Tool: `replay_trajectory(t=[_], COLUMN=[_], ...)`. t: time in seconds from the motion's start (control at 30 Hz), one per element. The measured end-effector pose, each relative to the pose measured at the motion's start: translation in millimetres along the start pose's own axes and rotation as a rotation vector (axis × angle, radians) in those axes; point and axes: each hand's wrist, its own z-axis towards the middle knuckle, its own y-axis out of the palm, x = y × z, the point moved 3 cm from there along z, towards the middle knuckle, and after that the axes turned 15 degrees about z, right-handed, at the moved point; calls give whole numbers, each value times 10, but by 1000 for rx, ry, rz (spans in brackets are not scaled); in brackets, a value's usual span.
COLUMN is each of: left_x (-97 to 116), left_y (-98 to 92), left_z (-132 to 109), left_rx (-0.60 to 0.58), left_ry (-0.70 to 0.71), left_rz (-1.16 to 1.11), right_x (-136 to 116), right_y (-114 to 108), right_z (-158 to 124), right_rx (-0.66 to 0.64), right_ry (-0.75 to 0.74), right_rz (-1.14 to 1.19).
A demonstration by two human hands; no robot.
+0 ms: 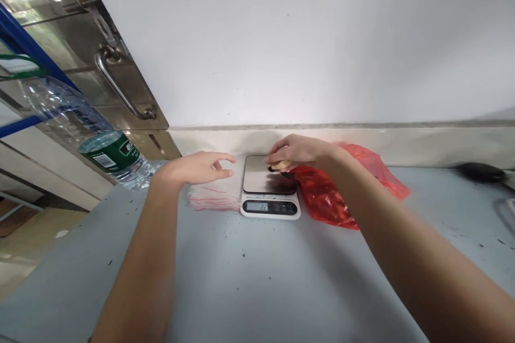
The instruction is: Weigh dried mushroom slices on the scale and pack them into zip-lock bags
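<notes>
A small white kitchen scale [270,207] with a steel platform and a lit display stands on the grey table by the wall. My right hand [296,151] hovers over the platform's far right corner, fingers closed on a small tan-and-dark item [279,165]. My left hand [200,167] is to the left of the scale, fingers apart and holding nothing, just above a stack of small clear zip bags with red strips [211,199]. A red plastic bag [336,193] lies right of the scale, under my right forearm.
A clear water bottle with a green label [86,128] stands at the table's left end, beside a steel door with a handle [120,88]. A dark object [480,172] lies at the far right near the wall. Dark crumbs speckle the grey tabletop [257,278].
</notes>
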Motion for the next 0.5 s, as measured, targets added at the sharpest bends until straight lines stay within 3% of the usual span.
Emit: replay_trajectory(t=[0.1, 0.27, 0.5], left_x=[0, -18, 31], left_y=[0, 16, 58], left_z=[2, 10, 88], left_rx=[0, -2, 9], left_ry=[-7, 8, 56], left_rz=[5, 1, -11], right_x=[-55, -30, -69], right_y=[129, 281, 228], right_z=[46, 130, -47], right_rx=[-26, 36, 82], right_ry=[-40, -50, -102], right_rz=[-64, -180, -315])
